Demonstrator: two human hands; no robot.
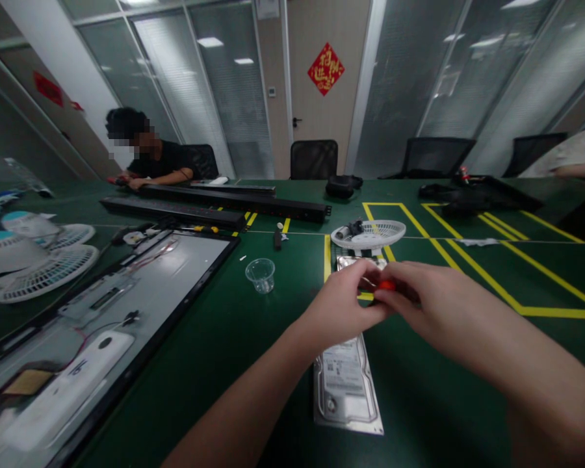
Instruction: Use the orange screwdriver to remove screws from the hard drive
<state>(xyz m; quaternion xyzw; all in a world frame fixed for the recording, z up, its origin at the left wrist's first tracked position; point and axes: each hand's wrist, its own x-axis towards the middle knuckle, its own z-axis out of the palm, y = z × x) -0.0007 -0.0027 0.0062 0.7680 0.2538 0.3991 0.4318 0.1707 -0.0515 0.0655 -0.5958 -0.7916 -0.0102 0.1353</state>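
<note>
My left hand [344, 300] and my right hand [419, 300] meet above a silver hard drive [347, 383] lying flat on the green table [253, 338]. Both hands are closed in a pinch around a small red object [386, 285], which may be a tool handle; most of it is hidden by the fingers. A second metal part [351, 262] lies just beyond the fingers. Behind it stands a white fan grille [370, 233] with small dark parts on it.
A clear plastic cup [260, 273] stands left of my hands. A large opened display panel [117, 305] and white fan parts [43, 260] fill the left. Long black bars [234, 201] lie across the back. Another person [149, 153] sits far left; a sleeve [572, 153] shows far right.
</note>
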